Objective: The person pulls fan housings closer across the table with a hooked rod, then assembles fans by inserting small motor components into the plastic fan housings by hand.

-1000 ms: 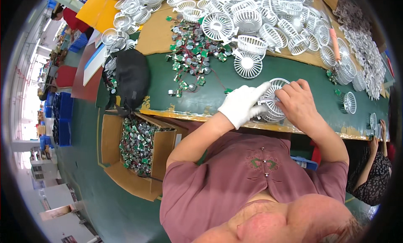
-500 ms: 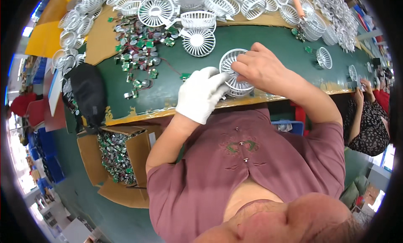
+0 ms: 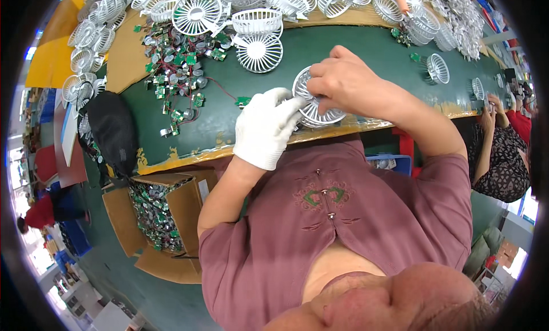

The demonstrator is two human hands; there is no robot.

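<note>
A white round slatted fan housing [image 3: 321,118] lies tilted at the near edge of the green table. My left hand [image 3: 263,129], in a white knit glove, has its fingers closed on the housing's left side. My bare right hand [image 3: 347,82] reaches over the top, fingers bent and pinched inside the rim. Whatever those fingertips hold is hidden behind the hand. Just beyond my left hand lies a small green circuit board [image 3: 242,101], its red wire leading back to a pile of wired boards and motors [image 3: 186,59].
Stacked white fan housings [image 3: 257,22] line the table's far side on cardboard. A black cap [image 3: 114,131] hangs at the left table edge above a cardboard box [image 3: 189,213] of small parts. One loose housing [image 3: 437,69] stands to the right; a co-worker [image 3: 500,159] sits farther along.
Both hands stay at the fan housing, with slight shifts of the right fingers along its rim. The whole view has shifted a little. A person in red at far left has moved.
</note>
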